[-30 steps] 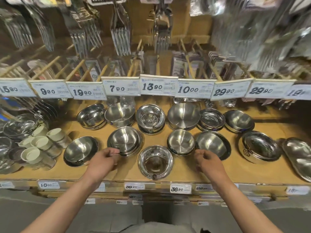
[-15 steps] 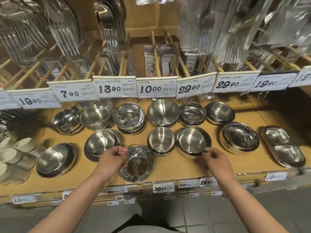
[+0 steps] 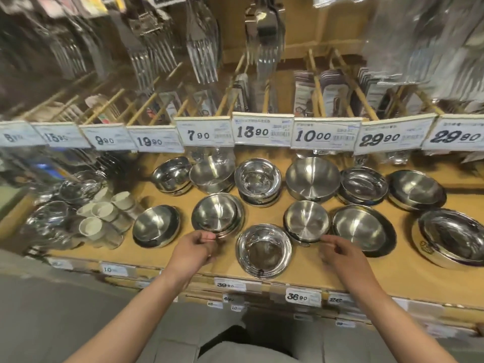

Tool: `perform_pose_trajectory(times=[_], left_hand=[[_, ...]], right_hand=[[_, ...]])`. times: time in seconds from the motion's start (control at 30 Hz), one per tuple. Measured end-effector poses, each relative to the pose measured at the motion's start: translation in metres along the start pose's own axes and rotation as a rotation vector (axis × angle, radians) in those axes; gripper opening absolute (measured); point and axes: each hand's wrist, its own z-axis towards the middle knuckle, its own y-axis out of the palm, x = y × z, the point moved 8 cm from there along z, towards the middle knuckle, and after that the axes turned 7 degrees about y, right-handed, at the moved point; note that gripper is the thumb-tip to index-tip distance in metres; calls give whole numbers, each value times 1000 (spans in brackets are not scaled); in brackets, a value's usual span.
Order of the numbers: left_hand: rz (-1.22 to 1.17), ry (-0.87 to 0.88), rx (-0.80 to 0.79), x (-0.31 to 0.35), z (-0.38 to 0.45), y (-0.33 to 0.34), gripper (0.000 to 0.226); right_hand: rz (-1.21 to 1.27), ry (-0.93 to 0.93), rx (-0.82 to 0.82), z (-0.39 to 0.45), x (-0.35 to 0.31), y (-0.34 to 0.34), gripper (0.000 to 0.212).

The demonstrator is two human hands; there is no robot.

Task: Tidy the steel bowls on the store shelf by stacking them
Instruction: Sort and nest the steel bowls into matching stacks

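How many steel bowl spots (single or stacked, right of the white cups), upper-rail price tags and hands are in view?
Steel bowls or bowl stacks: 12
Upper-rail price tags: 9
Hands: 2, left hand and right hand
Total: 23

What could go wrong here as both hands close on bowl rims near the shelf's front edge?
The front bowl sits close to the shelf edge between both hands; a nudge may tip it off. The left hand pinches only the rim of a nested stack, so it might slip.
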Motion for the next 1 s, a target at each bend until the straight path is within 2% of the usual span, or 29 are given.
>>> perform_pose_trajectory(times=[0.13, 0.37, 0.53, 0.67, 0.73, 0.8, 0.87, 0.9, 1.0], left_hand=[[-45, -28, 112, -16, -4, -48, 5], [-83, -82, 236, -60, -2, -129, 6], [-14, -86, 321, -72, 16, -191, 9], [124, -62, 337, -66, 44, -229, 2], [164, -39, 335, -60, 60, -237, 12], [253, -21, 279, -53, 74, -235, 15], [401, 3, 192, -49, 86, -229, 8], [475, 16, 158, -46, 89, -226, 13], [581, 36, 127, -46, 100, -223, 16]], right_hand=[[-23, -39, -53, -7, -24, 32, 20], [-54, -78, -148, -15, -55, 96, 15], [-105, -41, -108, -18, -66, 160, 15], [-160, -28, -87, -22, -76, 208, 18], [-143, 5, -69, -22, -79, 223, 17], [-129, 29, -44, -21, -78, 233, 16], [-112, 53, -24, -22, -74, 239, 13], [-75, 70, -23, -24, -71, 243, 13], [3, 112, -7, -29, -60, 249, 15]])
